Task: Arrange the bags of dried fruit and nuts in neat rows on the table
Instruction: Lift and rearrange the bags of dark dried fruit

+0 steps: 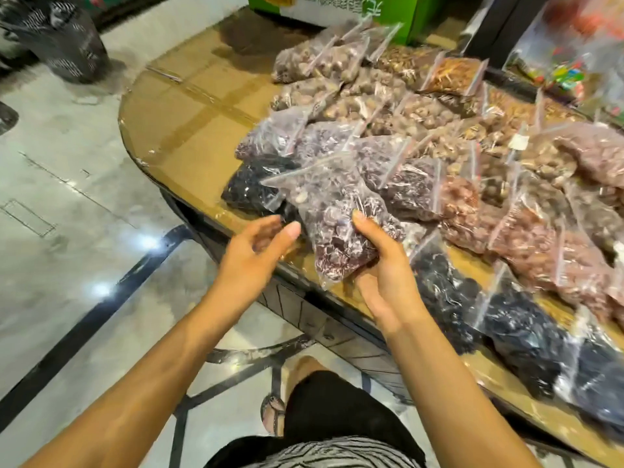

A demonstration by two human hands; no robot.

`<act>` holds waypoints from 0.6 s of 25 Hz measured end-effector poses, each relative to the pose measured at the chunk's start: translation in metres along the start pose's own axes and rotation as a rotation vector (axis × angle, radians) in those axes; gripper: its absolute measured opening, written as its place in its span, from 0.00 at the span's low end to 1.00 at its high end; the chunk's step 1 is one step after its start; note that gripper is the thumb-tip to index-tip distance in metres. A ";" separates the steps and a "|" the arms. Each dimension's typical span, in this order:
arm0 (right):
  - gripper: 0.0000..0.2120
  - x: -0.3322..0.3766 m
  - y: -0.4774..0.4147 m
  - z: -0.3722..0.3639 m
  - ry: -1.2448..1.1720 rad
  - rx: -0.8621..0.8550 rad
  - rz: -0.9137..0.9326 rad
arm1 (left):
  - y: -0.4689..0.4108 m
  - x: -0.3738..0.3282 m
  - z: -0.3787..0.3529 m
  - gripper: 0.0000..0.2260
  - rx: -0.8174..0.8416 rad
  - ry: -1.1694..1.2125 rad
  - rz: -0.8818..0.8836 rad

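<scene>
My right hand [385, 275] grips the lower end of a clear zip bag of dark purple dried fruit [334, 214], holding it just above the table's near edge. My left hand [260, 248] hovers beside the bag on its left, fingers loosely spread and holding nothing. Behind it lie several more purple bags [304, 136], a black-fruit bag [250, 190], brown nut bags [405, 113] and reddish bags [547, 258], overlapping in rough rows across the table [189, 130]. More black-fruit bags [513, 336] lie along the near right edge.
The left part of the brown tabletop is bare cardboard-like surface. A green box [388, 15] stands at the back. Bright packaged goods [567, 72] sit at the far right. A dark perforated bin [64, 45] stands on the floor at upper left. My foot [273, 413] is under the table edge.
</scene>
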State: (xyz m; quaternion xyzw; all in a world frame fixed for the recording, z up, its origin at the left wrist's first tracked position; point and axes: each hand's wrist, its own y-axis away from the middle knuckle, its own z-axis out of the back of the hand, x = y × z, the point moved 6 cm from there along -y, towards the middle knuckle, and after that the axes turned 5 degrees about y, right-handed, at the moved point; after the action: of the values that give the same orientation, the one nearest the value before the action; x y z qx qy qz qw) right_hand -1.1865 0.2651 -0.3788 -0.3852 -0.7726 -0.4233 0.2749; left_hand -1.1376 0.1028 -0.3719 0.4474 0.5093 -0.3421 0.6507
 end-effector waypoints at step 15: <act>0.21 0.097 -0.183 -0.129 0.755 0.007 0.169 | -0.204 -0.083 0.080 0.19 0.312 0.012 -0.161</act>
State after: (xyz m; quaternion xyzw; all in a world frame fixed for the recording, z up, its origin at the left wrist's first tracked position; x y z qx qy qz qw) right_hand -1.3789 0.1253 -0.3243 -0.2635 -0.5842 -0.5084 0.5752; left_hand -1.3131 -0.0465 -0.3330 0.5028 0.4883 -0.4651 0.5409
